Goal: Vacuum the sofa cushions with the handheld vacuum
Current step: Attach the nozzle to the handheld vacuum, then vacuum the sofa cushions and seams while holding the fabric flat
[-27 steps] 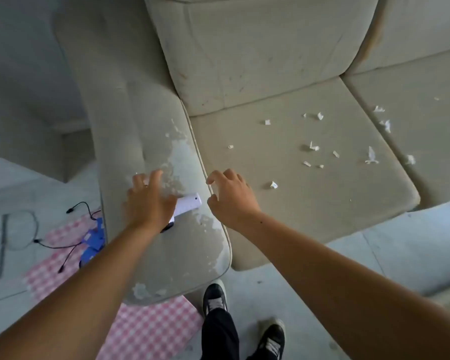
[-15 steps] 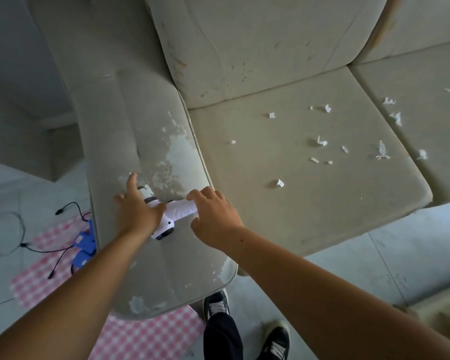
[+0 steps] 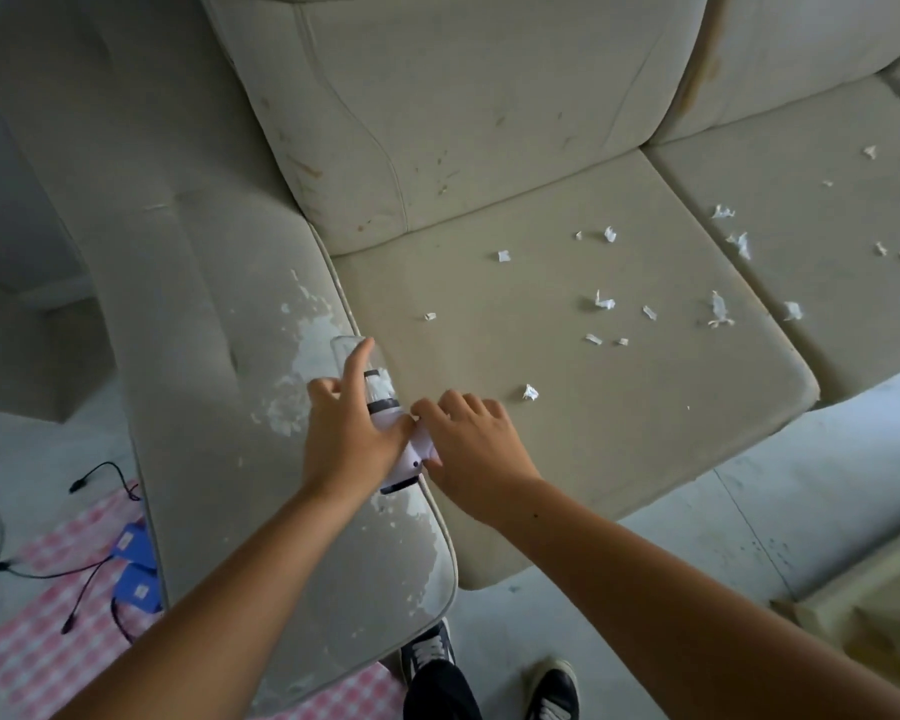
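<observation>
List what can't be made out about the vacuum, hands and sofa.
- Vacuum: head view, the left hand and right hand cover its middle, so any switch is hidden.
- Right hand's grip: head view, its back hides the underside; gripping or only touching is unclear.
- Right seat cushion: head view, cut off by the right edge.
- Blue things on the floor: head view, too small to identify.

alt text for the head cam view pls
The left hand and right hand hold a white handheld vacuum over the sofa's worn armrest, clear nozzle pointing away. White paper scraps lie scattered on the beige seat cushions.
</observation>
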